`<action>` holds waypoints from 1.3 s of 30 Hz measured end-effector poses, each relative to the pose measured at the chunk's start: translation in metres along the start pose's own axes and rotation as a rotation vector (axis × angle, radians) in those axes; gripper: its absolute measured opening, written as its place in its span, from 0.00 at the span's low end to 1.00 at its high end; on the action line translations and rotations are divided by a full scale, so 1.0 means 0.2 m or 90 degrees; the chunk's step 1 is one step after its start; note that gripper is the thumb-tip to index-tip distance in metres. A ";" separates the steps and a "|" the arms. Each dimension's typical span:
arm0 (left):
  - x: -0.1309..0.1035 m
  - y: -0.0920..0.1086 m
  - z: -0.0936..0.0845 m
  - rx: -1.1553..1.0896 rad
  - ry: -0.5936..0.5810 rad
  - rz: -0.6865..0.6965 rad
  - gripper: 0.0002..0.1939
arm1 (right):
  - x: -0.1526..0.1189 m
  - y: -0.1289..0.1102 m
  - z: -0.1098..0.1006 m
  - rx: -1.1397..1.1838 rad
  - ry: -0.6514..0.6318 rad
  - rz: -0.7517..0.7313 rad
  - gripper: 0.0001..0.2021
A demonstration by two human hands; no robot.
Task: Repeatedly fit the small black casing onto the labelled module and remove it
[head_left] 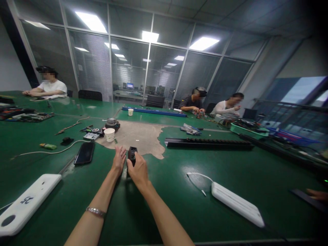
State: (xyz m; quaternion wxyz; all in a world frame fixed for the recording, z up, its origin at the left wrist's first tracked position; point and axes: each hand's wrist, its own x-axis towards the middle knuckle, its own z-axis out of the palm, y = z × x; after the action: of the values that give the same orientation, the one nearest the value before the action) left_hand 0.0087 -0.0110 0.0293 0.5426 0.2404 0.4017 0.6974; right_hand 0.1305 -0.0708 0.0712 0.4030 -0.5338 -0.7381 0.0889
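Note:
My right hand [139,169] is wrapped round a small black box-shaped device [132,154], with the thumb on its near side. Openings or sockets show on the device's top, but its exact kind I cannot make out. Just to the left, my left hand [119,160] rests at the table with its fingers stretched out and nothing in them. It is close to the device, apparently without gripping it. Beyond the left hand stands a paper cup [109,134] on the edge of a brown sheet [138,136]. A phone [84,153] lies to the left.
A white power bank-like case [235,204] with a short cable lies right, another white case [28,205] left. A long black rail [205,144] stretches across the green table [179,215]. Several people sit around it; another person's hand [317,194] shows at the right edge.

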 end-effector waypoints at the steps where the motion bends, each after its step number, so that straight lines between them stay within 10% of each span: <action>1: 0.00 0.00 0.00 0.002 0.001 0.001 0.36 | 0.00 -0.01 0.00 -0.010 -0.013 0.003 0.21; 25: -0.01 0.00 -0.01 0.005 -0.047 -0.007 0.37 | -0.07 0.02 0.11 0.011 -0.072 0.036 0.29; 32: 0.01 -0.01 0.00 0.002 -0.039 -0.013 0.39 | 0.01 0.03 -0.02 0.063 0.039 -0.014 0.28; 39: -0.02 -0.01 0.01 0.001 -0.039 -0.010 0.36 | 0.02 0.31 -0.19 0.006 0.084 0.042 0.27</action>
State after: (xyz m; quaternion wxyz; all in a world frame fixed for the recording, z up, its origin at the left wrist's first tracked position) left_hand 0.0131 -0.0141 0.0291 0.5598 0.2589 0.3872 0.6853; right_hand 0.2000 -0.0532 0.0639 0.4501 -0.5606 -0.6915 0.0704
